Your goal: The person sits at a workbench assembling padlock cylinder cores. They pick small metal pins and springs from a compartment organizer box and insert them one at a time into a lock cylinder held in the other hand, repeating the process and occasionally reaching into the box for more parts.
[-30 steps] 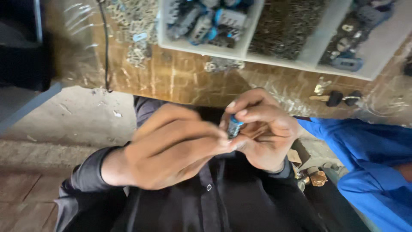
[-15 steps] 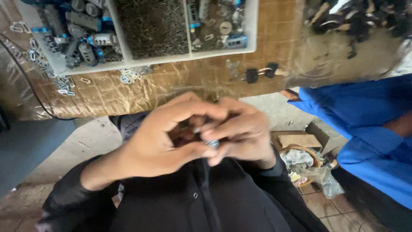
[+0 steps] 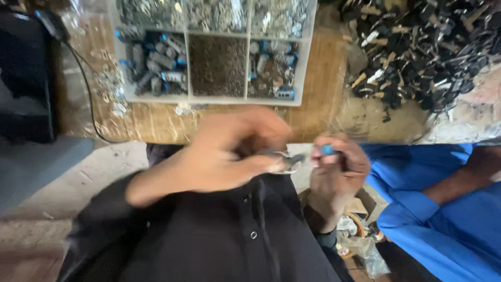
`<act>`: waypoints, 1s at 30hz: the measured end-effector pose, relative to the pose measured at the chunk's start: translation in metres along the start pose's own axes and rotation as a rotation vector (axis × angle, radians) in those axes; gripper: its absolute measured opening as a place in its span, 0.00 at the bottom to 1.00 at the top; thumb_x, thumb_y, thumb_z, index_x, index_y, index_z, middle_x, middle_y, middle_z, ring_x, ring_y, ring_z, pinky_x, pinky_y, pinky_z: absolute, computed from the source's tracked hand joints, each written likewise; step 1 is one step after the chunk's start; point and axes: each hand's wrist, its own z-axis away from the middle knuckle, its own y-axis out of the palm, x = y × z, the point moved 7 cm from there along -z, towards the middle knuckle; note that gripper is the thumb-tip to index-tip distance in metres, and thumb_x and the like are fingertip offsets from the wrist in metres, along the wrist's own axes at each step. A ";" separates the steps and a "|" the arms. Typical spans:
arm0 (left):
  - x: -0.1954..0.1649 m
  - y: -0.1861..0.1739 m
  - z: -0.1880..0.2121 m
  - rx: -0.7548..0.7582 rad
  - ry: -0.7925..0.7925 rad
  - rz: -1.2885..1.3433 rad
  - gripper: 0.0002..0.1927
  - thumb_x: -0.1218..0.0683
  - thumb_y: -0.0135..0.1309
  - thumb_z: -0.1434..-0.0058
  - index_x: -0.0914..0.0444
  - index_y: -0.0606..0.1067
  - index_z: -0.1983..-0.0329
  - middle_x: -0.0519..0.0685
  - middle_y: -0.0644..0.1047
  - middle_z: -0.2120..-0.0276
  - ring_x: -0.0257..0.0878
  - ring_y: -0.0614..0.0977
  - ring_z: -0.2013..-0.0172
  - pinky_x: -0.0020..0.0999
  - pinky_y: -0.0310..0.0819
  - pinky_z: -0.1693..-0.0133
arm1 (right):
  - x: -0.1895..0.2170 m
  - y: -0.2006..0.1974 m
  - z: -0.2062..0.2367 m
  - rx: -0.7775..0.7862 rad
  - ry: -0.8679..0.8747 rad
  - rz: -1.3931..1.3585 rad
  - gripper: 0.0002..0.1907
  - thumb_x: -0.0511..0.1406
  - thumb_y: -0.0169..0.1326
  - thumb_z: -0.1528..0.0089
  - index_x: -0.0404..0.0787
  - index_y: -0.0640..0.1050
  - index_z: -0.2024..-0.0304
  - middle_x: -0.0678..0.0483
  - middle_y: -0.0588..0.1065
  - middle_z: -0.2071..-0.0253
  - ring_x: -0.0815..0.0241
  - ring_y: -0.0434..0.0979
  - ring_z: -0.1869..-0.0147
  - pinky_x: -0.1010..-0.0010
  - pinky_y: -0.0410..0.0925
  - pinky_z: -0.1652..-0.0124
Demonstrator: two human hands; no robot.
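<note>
My left hand (image 3: 229, 151) is blurred by motion in the middle of the view, its fingers pinched on a thin metal piece (image 3: 289, 159) that points right. My right hand (image 3: 336, 167) is closed around a small blue and dark part (image 3: 327, 150), which shows at the top of the fist. The two hands are a little apart, above my dark shirt (image 3: 229, 240). Behind them a white compartment tray (image 3: 214, 99) with blue-grey parts and small metal pieces sits on the wooden bench (image 3: 318, 104).
A heap of dark parts (image 3: 417, 47) lies on the bench at the upper right. A person in blue clothing (image 3: 443, 209) sits close on my right. A black cable (image 3: 86, 99) hangs down the bench at the left. A box with scraps (image 3: 360, 230) stands on the floor.
My hands were clasped together around the small part; now they have drawn apart, the left blurred with a metal piece and the right keeping the blue part. The view has shifted left and down.
</note>
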 end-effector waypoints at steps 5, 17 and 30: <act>-0.020 -0.047 0.045 -0.247 0.251 -0.221 0.15 0.64 0.64 0.39 0.58 0.75 0.53 0.45 0.73 0.66 0.36 0.80 0.68 0.28 0.73 0.67 | -0.035 0.091 -0.010 0.294 0.372 0.192 0.15 0.21 0.55 0.34 0.32 0.75 0.44 0.38 0.80 0.51 0.60 0.82 0.60 0.71 0.77 0.62; -0.019 -0.070 0.071 -0.113 0.249 -0.163 0.14 0.65 0.64 0.44 0.61 0.79 0.56 0.47 0.80 0.65 0.34 0.81 0.68 0.28 0.75 0.68 | -0.049 0.165 -0.010 0.576 0.587 -0.003 0.09 0.24 0.57 0.31 0.34 0.73 0.50 0.40 0.79 0.51 0.62 0.80 0.59 0.73 0.75 0.63; -0.099 -0.072 0.024 -0.418 0.504 -1.424 0.11 0.60 0.61 0.43 0.60 0.82 0.56 0.47 0.79 0.60 0.40 0.79 0.61 0.34 0.74 0.63 | 0.039 0.191 -0.082 0.924 -0.419 1.798 0.18 0.32 0.60 0.43 0.36 0.78 0.50 0.51 0.77 0.49 0.46 0.72 0.49 0.56 0.71 0.51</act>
